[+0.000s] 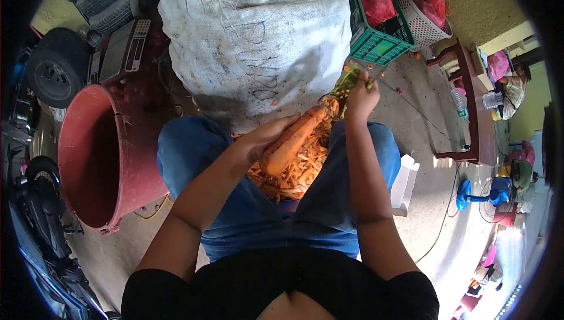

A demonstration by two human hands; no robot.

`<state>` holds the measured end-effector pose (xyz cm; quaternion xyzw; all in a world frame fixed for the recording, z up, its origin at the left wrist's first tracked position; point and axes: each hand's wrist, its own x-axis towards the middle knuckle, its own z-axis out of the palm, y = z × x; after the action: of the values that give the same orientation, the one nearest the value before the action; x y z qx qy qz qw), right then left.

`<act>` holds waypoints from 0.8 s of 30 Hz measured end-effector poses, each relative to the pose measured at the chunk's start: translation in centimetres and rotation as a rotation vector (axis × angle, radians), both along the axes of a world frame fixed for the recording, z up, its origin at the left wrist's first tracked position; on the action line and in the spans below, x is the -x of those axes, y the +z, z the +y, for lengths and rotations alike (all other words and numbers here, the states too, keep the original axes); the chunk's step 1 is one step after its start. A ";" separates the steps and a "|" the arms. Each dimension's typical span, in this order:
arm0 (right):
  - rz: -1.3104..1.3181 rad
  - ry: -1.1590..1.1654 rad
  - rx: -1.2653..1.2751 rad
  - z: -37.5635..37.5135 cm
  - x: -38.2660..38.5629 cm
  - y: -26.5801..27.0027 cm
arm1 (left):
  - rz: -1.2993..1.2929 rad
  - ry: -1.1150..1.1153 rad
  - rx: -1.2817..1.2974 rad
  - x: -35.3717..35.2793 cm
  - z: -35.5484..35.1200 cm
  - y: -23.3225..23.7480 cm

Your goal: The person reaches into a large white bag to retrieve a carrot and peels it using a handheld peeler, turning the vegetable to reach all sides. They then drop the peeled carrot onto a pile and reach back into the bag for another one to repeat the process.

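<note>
My left hand [273,135] is wrapped round a large, partly peeled carrot [298,141], held slanting between my knees. Darker skin shows along its left side, with brighter orange on the right. My right hand [361,100] is closed round a green peeler [349,80] just beyond the carrot's far end; its blade is too blurred to make out. Orange strips bunch up at that far end. Below the carrot, a heap of orange peelings [302,176] lies between my legs in a container with a bluish rim [288,206].
A large white woven sack [258,38] stands right in front of my knees. To the left is a tall red bin [88,155], open toward me. A green crate [385,44] and a white basket [423,20] sit at the far right. A blue fan [499,191] stands farther right.
</note>
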<state>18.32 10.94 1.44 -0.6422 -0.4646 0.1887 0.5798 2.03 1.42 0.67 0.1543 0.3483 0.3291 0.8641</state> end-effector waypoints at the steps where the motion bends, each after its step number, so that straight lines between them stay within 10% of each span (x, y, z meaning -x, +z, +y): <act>1: 0.089 -0.024 0.031 0.2 -0.5 -0.2 | -0.003 0.001 0.000 0.0 0.1 0.0; 24: 0.213 0.573 0.222 -4.5 5.1 -1.1 | 0.044 0.254 0.049 0.3 2.3 -3.0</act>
<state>13.19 6.42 0.37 -0.5215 -0.5397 0.4597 0.4748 1.74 3.68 -2.33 0.0949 0.3916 0.4238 0.8112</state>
